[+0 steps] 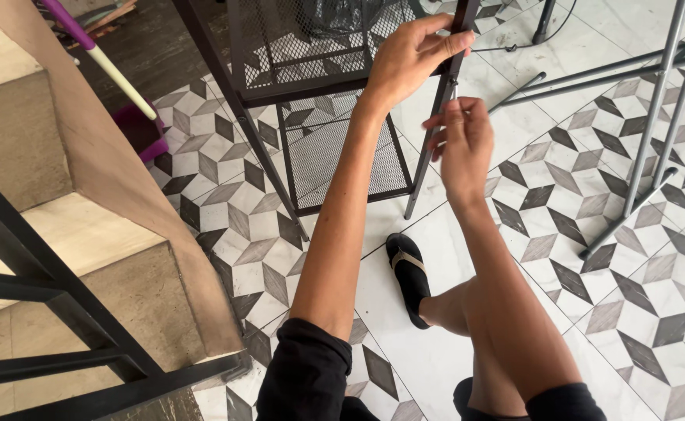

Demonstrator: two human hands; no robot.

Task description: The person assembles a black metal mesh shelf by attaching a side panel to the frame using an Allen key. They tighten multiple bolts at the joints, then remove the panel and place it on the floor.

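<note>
- Black metal makes up the shelf rack (pixel 311 86) that fills the upper middle of the frame; it has mesh shelves and thin square legs.
- The left hand (pixel 409 58) sits at the top centre, its fingers curled around the rack's right front leg (pixel 436 117) with the forefinger stretched across the bar.
- The right hand (pixel 463 140) is just below it, right of centre, fingertips drawn together in a pinch against the same leg; whatever small thing they pinch is too small to make out.
- The two hands are close together, one above the other along the leg, and both forearms run up from the bottom of the frame.
- The lower mesh shelf (pixel 342 156) shows behind the left forearm, with patterned tile visible through it.
- The floor (pixel 592 234) is tiled in grey, white and black cube patterns, and spreads over the right and middle of the picture.
- A foot in a black sandal (pixel 409 273) rests on the tiles at lower centre, below the rack.
- A grey tube frame (pixel 654 117) stands at the right edge, well apart from the hands.
- Stone steps (pixel 62 226) with a black railing (pixel 54 304) take up the left side.
- A purple-and-white broom handle (pixel 101 58) slants across the upper left, its purple head (pixel 140 129) low beside the steps.
</note>
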